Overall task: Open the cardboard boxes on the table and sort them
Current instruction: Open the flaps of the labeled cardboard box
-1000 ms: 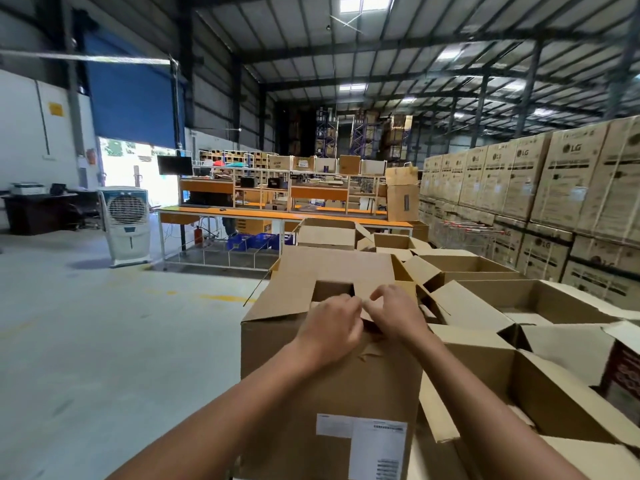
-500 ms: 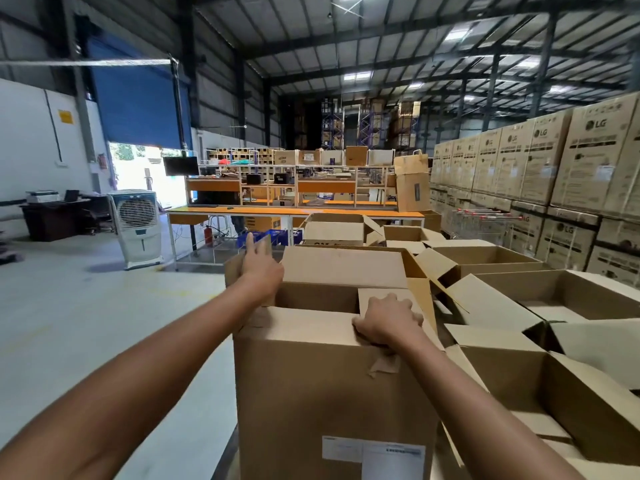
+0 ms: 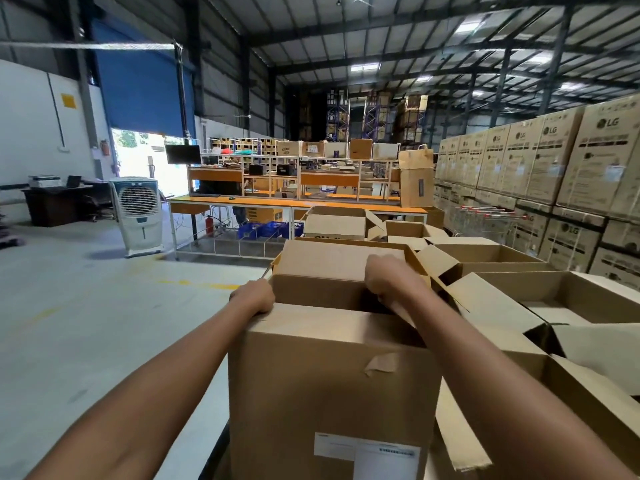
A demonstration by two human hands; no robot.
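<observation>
A tall brown cardboard box [image 3: 329,375] with a white label stands right in front of me, its top partly open. My left hand [image 3: 254,296] grips the box's upper left corner, fingers curled over the edge. My right hand [image 3: 389,280] is curled round the right-hand top flap [image 3: 401,310] at the opening. The far flap [image 3: 339,259] stands up behind the opening. What lies inside the box is hidden.
Several opened cardboard boxes [image 3: 561,299] crowd the surface to the right and behind. An orange workbench [image 3: 294,204] stands farther back, an air cooler [image 3: 136,214] on the floor at left. Stacked LG cartons [image 3: 554,174] form a wall on the right. Bare concrete floor [image 3: 86,306] spreads left.
My left hand has dropped from the raised left flap to the box's upper left corner. My right hand has moved from the near edge to the right flap. The top has opened wider.
</observation>
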